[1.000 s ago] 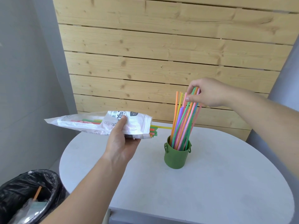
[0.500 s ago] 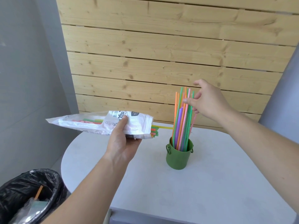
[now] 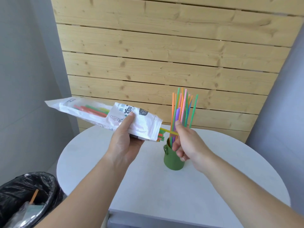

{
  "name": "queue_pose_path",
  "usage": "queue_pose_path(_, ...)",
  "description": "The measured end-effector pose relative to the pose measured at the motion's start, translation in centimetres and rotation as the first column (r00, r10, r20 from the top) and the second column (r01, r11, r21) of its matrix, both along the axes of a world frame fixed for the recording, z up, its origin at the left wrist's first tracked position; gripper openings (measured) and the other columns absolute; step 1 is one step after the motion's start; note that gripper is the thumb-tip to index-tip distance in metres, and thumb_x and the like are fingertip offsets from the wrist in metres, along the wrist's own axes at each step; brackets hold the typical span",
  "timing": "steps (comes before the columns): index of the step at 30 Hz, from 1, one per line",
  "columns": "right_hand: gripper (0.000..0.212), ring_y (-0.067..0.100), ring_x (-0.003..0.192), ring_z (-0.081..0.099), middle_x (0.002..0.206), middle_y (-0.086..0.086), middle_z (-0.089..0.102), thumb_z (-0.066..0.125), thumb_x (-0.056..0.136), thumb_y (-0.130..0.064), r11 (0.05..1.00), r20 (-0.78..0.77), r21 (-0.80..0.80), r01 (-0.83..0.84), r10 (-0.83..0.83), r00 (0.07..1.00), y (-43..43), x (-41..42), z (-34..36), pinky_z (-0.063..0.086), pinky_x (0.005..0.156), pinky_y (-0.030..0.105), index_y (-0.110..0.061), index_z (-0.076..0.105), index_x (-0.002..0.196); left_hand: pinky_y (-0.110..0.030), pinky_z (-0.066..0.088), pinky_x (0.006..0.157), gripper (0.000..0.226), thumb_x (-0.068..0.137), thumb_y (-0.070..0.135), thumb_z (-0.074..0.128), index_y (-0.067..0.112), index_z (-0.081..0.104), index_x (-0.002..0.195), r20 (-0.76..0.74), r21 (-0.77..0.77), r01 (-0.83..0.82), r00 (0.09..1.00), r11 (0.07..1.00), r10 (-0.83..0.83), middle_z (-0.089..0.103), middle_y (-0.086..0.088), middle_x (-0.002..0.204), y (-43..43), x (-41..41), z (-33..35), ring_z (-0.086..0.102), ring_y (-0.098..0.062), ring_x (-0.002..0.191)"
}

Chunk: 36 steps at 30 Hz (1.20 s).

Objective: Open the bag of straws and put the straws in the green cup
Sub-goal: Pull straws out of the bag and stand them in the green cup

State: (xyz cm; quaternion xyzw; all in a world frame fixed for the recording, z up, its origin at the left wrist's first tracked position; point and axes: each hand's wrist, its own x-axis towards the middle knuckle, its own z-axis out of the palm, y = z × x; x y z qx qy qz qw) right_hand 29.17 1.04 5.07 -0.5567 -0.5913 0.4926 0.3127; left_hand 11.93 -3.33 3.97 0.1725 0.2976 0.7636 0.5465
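pale wood planks back a white round table [image 3: 213,186], where the left hand [image 3: 125,143] grips the straw bag [image 3: 105,117] level above it, open end toward the right hand [image 3: 185,142]. that hand pinches a yellow straw [image 3: 167,131] poking from the bag, directly in front of the green cup [image 3: 171,162] holding upright colored straws [image 3: 182,109].

Bag in my left hand, right hand at the yellow straw by the cup.

My left hand [image 3: 126,142] grips the bag [image 3: 105,117] level, just left of the cup [image 3: 172,162], open end toward it. My right hand [image 3: 185,142] pinches a yellow straw [image 3: 168,131] poking from the bag, in front of the cup. Straws [image 3: 182,109] stand upright in the cup on the table [image 3: 222,186]. A bin [image 3: 24,195] sits low, far left of the cup.
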Motion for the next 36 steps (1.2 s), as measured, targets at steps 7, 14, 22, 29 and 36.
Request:
queue_pose_path(7, 0.03, 0.015, 0.042, 0.033, 0.061, 0.005, 0.048, 0.058, 0.095, -0.042, 0.984, -0.333, -0.17, -0.06, 0.0, 0.943, -0.6, -1.1, -1.4, 0.021, 0.042, 0.022, -0.015, 0.058, 0.08, -0.043, 0.063, 0.077, 0.025, 0.101, 0.021, 0.06, 0.01, 0.064, 0.123, -0.158, 0.007, 0.03, 0.987, 1.0, -0.029, 0.072, -0.011, 0.11, 0.2, 0.5, -0.2, 0.07, -0.029, 0.103)
queue_pose_path(14, 0.019, 0.013, 0.044, 0.036, 0.061, 0.002, 0.047, 0.066, 0.094, -0.022, 0.975, -0.453, -0.192, -0.115, 0.016, 0.892, -0.7, -0.8, -2.4, 0.027, 0.04, 0.023, -0.012, 0.055, 0.081, -0.057, 0.056, 0.091, 0.026, 0.098, 0.023, 0.063, 0.009, 0.063, 0.121, -0.269, 0.018, 0.01, 0.963, 1.0, -0.005, 0.068, -0.015, 0.11, 0.2, 0.4, 0.0, 0.068, -0.035, 0.103)
queue_pose_path(22, 0.025, 0.018, 0.046, 0.045, 0.066, 0.007, 0.058, 0.061, 0.097, -0.039, 0.988, -0.417, -0.14, -0.069, 0.005, 0.909, -0.9, -0.8, -1.9, 0.036, 0.042, 0.025, -0.014, 0.061, 0.094, -0.052, 0.057, 0.096, 0.032, 0.102, 0.021, 0.059, 0.006, 0.061, 0.131, -0.124, -0.031, -0.008, 0.992, 0.999, 0.004, 0.071, -0.012, 0.116, 0.2, 0.2, -0.3, 0.069, -0.032, 0.113)
queue_pose_path(29, 0.02, 0.017, 0.044, 0.045, 0.064, 0.007, 0.058, 0.059, 0.099, -0.028, 0.99, -0.476, -0.123, -0.071, 0.004, 0.879, -0.8, -0.7, -2.0, 0.037, 0.04, 0.024, -0.011, 0.063, 0.09, -0.059, 0.052, 0.103, 0.038, 0.1, 0.021, 0.063, 0.006, 0.059, 0.134, -0.127, -0.016, -0.027, 0.992, 0.999, 0.025, 0.07, -0.011, 0.119, 0.4, -0.1, -0.3, 0.067, -0.033, 0.119)
queue_pose_path(36, 0.022, 0.016, 0.047, 0.049, 0.072, 0.008, 0.06, 0.069, 0.093, -0.029, 0.991, -0.505, -0.035, -0.126, 0.091, 0.859, -1.3, -0.9, -2.2, 0.041, 0.044, 0.027, -0.008, 0.064, 0.09, -0.053, 0.053, 0.103, 0.031, 0.1, 0.022, 0.062, 0.009, 0.062, 0.128, -0.129, -0.008, -0.036, 0.991, 0.999, 0.034, 0.069, -0.01, 0.113, 0.6, 0.4, -0.5, 0.068, -0.028, 0.109)
